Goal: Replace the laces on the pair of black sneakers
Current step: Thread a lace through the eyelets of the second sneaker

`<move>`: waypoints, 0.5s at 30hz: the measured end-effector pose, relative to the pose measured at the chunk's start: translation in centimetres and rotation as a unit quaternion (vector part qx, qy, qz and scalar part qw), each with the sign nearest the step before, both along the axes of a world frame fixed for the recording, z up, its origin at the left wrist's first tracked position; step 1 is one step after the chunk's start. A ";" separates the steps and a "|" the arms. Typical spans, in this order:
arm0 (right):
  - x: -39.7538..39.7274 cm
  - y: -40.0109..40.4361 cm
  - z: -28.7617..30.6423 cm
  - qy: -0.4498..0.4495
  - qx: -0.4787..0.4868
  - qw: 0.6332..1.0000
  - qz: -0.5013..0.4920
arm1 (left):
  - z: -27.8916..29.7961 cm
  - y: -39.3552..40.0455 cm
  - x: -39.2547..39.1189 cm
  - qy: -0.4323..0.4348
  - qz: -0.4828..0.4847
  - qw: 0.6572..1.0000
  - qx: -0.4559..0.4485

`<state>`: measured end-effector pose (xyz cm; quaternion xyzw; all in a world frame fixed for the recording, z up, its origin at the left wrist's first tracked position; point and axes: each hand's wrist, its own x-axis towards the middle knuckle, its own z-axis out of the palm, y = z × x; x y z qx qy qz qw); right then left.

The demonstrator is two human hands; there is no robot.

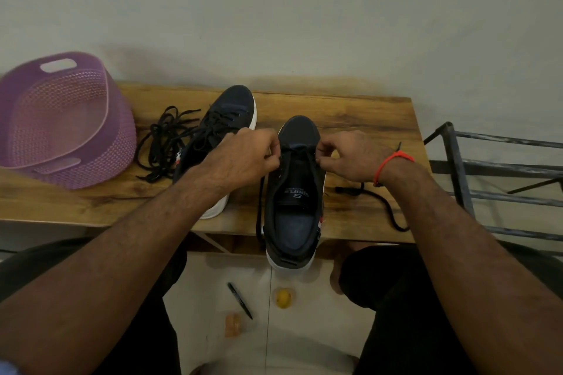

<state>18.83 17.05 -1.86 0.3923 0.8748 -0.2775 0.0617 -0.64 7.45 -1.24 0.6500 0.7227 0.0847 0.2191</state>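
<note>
At my far left the purple basket (61, 119) lies tipped on the wooden table (365, 119), and just beside it sits a loose tangle of black laces (161, 143) — pulled-out ones or spares, I cannot say which. Next comes the left sneaker (219, 131), which looks laced over most of its eyelets, though my forearm covers its heel half, so I can't vouch for the whole run. The right sneaker (294, 192) stands in front of me with its heel hanging past the table's near edge; I judge it barely begun, with the lace crossing only near the toe and the eyelets nearer the tongue bare. My left hand (243, 158) is curled tight, fingertips pinching the lace at the left row of eyelets, one end of it trailing down beside the shoe. My right hand (347, 158) is closed the same way, pinching the lace at the right row. Further right, the other lace end (380, 201) snakes free across the table — so most of this shoe's threading is left to do.
</note>
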 end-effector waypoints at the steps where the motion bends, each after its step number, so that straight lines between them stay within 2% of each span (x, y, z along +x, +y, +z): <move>1: 0.0 0.0 0.1 0.001 -0.001 1.000 -0.001 | 0.1 0.1 0.0 -0.025 0.003 1.000 -0.006; 3: 0.0 0.0 0.1 -0.001 -0.002 1.000 -0.003 | 0.2 0.1 -0.2 -0.040 0.002 0.999 -0.019; 10: 0.0 0.1 0.1 -0.017 0.005 1.000 -0.020 | 0.9 0.1 -1.3 -0.004 -0.015 0.999 -0.030; 15: 0.1 0.0 0.4 0.004 0.008 1.000 -0.017 | 0.8 0.1 -1.2 -0.019 -0.010 0.999 -0.023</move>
